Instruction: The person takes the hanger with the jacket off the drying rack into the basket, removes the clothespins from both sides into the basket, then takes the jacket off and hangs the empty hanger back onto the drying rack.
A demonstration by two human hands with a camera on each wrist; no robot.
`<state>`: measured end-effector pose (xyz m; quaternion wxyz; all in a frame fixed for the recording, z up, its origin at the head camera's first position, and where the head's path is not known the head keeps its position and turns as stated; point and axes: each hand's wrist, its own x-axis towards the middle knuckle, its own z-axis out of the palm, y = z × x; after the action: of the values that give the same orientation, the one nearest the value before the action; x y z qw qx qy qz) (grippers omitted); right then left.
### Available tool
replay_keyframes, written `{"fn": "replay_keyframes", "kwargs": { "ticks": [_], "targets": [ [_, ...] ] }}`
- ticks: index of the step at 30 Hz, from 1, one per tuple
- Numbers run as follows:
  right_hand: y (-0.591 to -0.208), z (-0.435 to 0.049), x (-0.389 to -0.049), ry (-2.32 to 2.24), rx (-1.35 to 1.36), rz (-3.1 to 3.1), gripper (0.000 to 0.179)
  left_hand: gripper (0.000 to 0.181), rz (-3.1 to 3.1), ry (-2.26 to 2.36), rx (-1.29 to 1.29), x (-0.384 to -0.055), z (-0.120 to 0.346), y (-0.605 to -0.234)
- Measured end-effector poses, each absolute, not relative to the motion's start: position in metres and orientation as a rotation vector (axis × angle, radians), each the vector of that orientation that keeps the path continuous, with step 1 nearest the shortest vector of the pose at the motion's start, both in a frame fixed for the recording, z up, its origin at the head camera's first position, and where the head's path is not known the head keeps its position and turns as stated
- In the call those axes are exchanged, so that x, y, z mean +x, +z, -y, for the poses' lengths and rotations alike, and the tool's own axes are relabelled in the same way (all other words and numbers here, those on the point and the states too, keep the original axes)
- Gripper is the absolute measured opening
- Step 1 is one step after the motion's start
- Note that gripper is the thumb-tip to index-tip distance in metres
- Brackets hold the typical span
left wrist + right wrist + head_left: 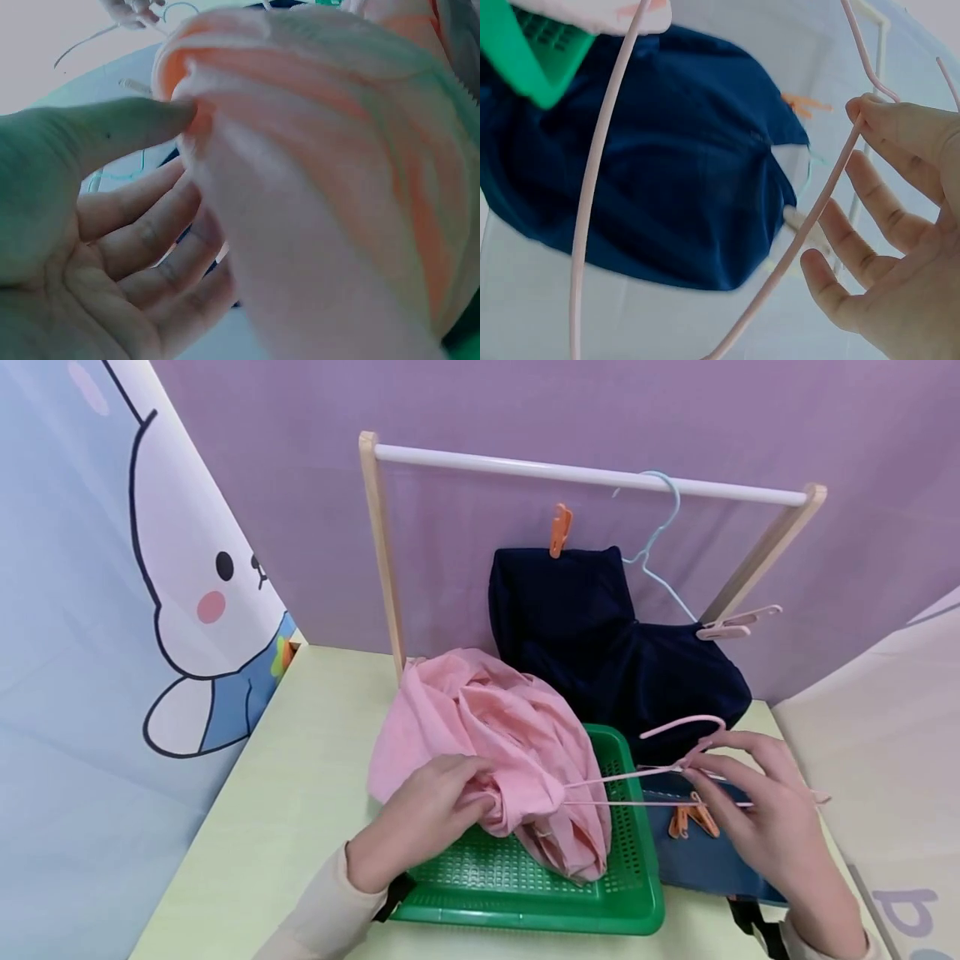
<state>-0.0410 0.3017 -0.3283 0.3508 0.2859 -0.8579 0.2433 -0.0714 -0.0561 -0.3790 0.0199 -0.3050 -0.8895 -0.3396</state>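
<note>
A bunched pink garment (480, 693) lies over the green basket (525, 917), partly inside it. My left hand (423, 810) pinches the garment's gathered edge between thumb and fingers; in the left wrist view the thumb presses on the pink cloth (315, 187) while the other fingers lie behind it. A thin pink hanger (590, 172) runs from the garment's opening, one end hidden in the cloth. Near the base of the hook, my right hand (768, 802) pinches this hanger with thumb and forefinger, and the remaining fingers are spread apart in the right wrist view.
Behind stands a rack with a white rail (525, 467). A navy garment (558, 602) hangs on a light blue hanger (663, 531), with an orange peg (560, 531) and a beige peg (731, 627). Orange pegs (697, 818) lie on dark blue material (697, 870) at right.
</note>
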Motion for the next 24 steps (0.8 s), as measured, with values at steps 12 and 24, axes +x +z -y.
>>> {"fn": "replay_keyframes", "kwargs": {
  "ticks": [12,24],
  "targets": [
    [-0.315,-0.328,-0.036,0.526,0.566,2.242,0.059,0.025,2.977,-0.994,-0.611,-0.06,0.116,-0.384],
    [-0.306,-0.31,-0.061,0.596,0.508,2.237,0.059,0.023,3.153,-1.322,-0.06,-0.043,0.17,-0.411]
  ]
}}
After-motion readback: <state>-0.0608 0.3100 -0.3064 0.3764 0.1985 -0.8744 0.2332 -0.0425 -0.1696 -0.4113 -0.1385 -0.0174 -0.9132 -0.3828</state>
